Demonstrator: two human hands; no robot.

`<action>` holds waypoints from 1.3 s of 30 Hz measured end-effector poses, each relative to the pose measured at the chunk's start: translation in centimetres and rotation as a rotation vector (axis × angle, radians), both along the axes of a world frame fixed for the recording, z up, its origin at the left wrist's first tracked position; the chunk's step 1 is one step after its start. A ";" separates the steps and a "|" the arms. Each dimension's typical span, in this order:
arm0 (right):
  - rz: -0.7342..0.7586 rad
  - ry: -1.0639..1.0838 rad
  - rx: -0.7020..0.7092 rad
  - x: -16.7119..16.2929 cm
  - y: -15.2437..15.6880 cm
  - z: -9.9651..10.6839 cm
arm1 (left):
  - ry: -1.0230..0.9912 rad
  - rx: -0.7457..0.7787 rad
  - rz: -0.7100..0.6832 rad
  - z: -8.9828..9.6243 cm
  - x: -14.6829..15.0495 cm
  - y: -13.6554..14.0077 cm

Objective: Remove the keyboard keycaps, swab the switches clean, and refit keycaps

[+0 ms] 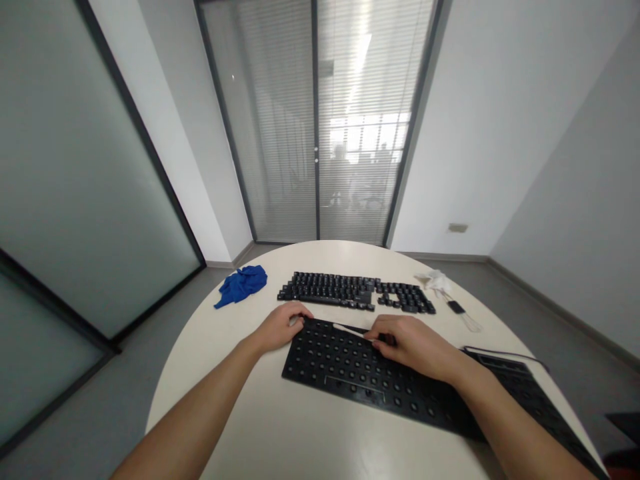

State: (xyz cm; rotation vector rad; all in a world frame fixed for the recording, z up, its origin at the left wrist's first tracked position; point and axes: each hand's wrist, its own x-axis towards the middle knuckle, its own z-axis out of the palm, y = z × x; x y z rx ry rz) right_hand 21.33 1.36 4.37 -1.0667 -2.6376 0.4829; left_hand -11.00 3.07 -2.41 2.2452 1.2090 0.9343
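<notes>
My left hand (283, 327) grips one keyboard panel (345, 360), my right hand (407, 340) one swab (349, 330), with one blue cloth (243, 283) beyond my left.

White walls (500, 133) and grey floor (145, 360) surround a cream table (270, 427) facing tall glass panels (270, 153).

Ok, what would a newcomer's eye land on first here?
Probably the bright blue cloth at the left of the table. Then black keycaps laid out like a keyboard toward the far side, and, nearer, the keyless black plate, where the right hand holds a white swab.
</notes>
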 end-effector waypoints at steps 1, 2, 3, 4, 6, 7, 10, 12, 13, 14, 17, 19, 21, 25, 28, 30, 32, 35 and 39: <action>-0.010 0.002 0.008 0.1 0.1 0.0 | -0.002 0.003 -0.003 0.0 0.0 0.0; -0.014 0.004 0.012 0.1 0.1 0.0 | -0.003 0.005 -0.005 0.1 0.0 0.0; -0.011 0.007 0.011 0.2 0.1 0.0 | -0.005 0.005 -0.005 0.1 0.1 0.0; -0.001 0.011 0.008 0.2 0.2 -0.1 | -0.005 0.003 -0.004 0.1 0.1 0.0; 0.028 0.020 0.001 0.2 0.2 -0.1 | -0.004 -0.002 -0.002 0.2 0.1 0.0; 0.040 0.023 -0.001 0.2 0.2 -0.1 | -0.003 -0.004 -0.002 0.2 0.2 0.0; 0.056 0.025 -0.006 0.2 0.2 -0.2 | -0.002 -0.004 -0.001 0.3 0.2 0.0; 0.056 0.031 -0.013 0.2 0.2 -0.2 | -0.006 0.000 0.001 0.4 0.3 -0.1; 0.058 0.037 -0.019 0.2 0.2 -0.2 | -0.007 0.002 0.001 0.4 0.4 -0.1; 0.061 0.045 -0.025 0.1 0.2 -0.2 | -0.008 0.003 0.001 0.5 0.4 -0.1; 0.067 0.057 -0.032 0.1 0.2 -0.1 | -0.002 -0.001 0.002 0.6 0.3 -0.1; 0.062 0.048 -0.022 0.2 0.2 0.0 | -0.001 -0.005 0.002 0.6 0.1 -0.2; 0.048 0.029 -0.018 0.3 0.2 0.2 | -0.004 -0.005 0.003 0.5 0.0 -0.2; 0.012 0.009 -0.021 0.4 0.3 0.4 | -0.006 -0.003 0.002 0.3 -0.2 -0.3; 0.014 0.006 -0.014 0.4 0.3 0.3 | -0.008 -0.003 0.000 0.3 -0.2 -0.2; 0.016 0.005 -0.018 0.5 0.3 0.2 | -0.007 -0.002 0.004 0.4 -0.2 -0.2; 0.009 0.006 -0.026 0.5 0.4 0.2 | -0.007 0.001 0.005 0.4 -0.2 -0.2; -0.014 0.004 -0.034 0.6 0.4 0.3 | -0.013 0.013 -0.001 0.5 -0.2 -0.3; 0.003 0.008 -0.025 0.5 0.1 0.2 | -0.012 0.043 0.021 0.3 -0.1 -0.2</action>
